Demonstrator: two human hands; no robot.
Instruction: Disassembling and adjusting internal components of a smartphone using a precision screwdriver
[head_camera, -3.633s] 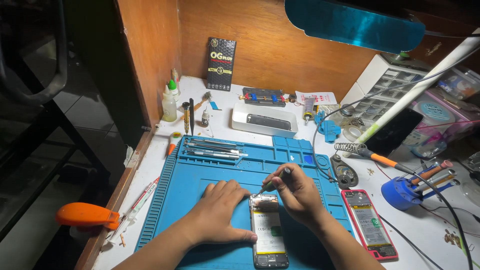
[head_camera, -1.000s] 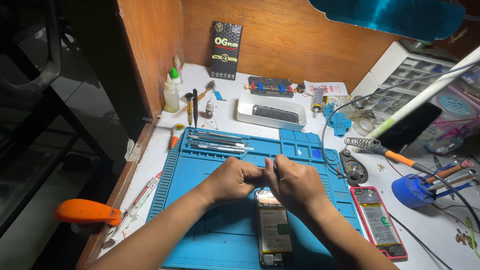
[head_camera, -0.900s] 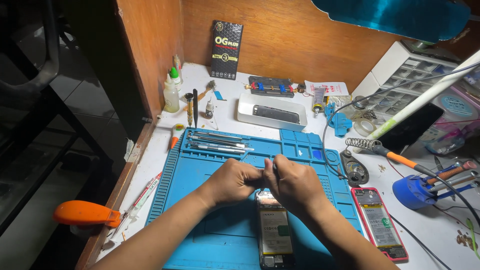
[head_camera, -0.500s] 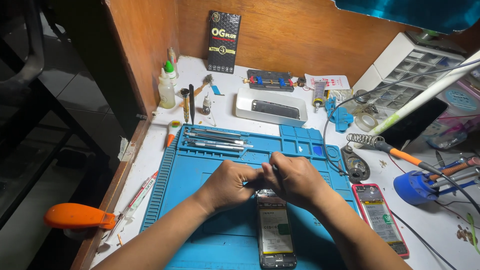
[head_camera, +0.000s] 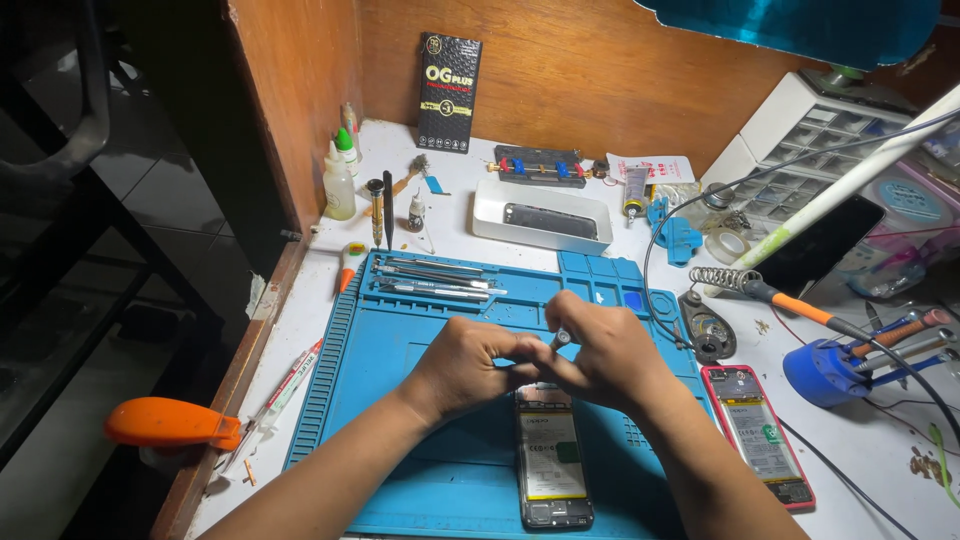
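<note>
Both hands meet in the middle of the frame, just above the top end of an opened phone (head_camera: 553, 467) lying on the blue mat (head_camera: 370, 400). The left hand (head_camera: 462, 368) is curled, fingers folded in toward the right; it seems to pinch something very small against the other hand, but what it is cannot be made out. The right hand (head_camera: 610, 355) is closed around a thin tool (head_camera: 562, 338) whose grey end pokes up between the fingers; its working tip is hidden behind the knuckles.

The phone lies lengthwise at lower centre, its back cover already off, so the battery with its pale label and the inner frame show plainly. So the opening is done, and by the look of it the work sits in the stage around the top edge of the phone, where the hands cover everything. Whether a screw, a shield or a connector is coming out or going in cannot be told. The phone is not closed up, and no back cover lies clearly in view on the mat.

To the right of the mat, a second phone (head_camera: 760, 432) with a red rim lies open too, untouched. A row of tweezers (head_camera: 435, 282) rests in the mat's upper tray, unused. Further right, a soldering iron (head_camera: 790, 303) lies on the white table (head_camera: 880, 460), its orange handle pointing to a blue stand (head_camera: 825, 370). Upper left, small bottles (head_camera: 340, 185) stand by the wooden wall.
</note>
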